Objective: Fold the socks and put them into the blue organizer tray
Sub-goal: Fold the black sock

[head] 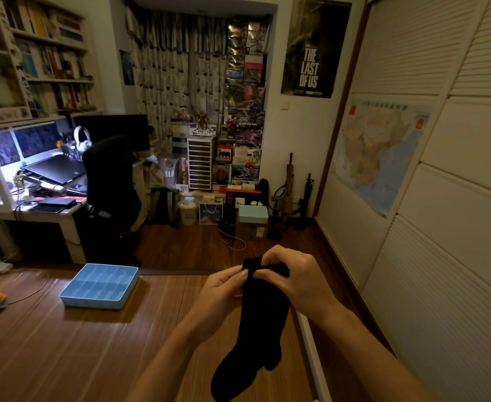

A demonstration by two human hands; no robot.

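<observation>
Socks point(263, 320): solid black, no pattern discernible. Tray point(93, 302): light blue throughout, dividers the same shade. Wood surface point(64, 358): reddish brown, lengthwise plank lines with pale glare streaks. Curtain point(169, 68): off-white ground, small dark repeating print (motif too small to identify). Poster point(315, 47): dark green-black, cream lettering. Map point(380, 152): blue sea, land in yellow, green and orange patches, red marks at the upper corners. Wardrobe doors point(441, 227): cream, fine horizontal slats. Chair point(108, 175): black. Headphones point(81, 137): white. Box point(253, 214) on the floor: pale blue.
</observation>
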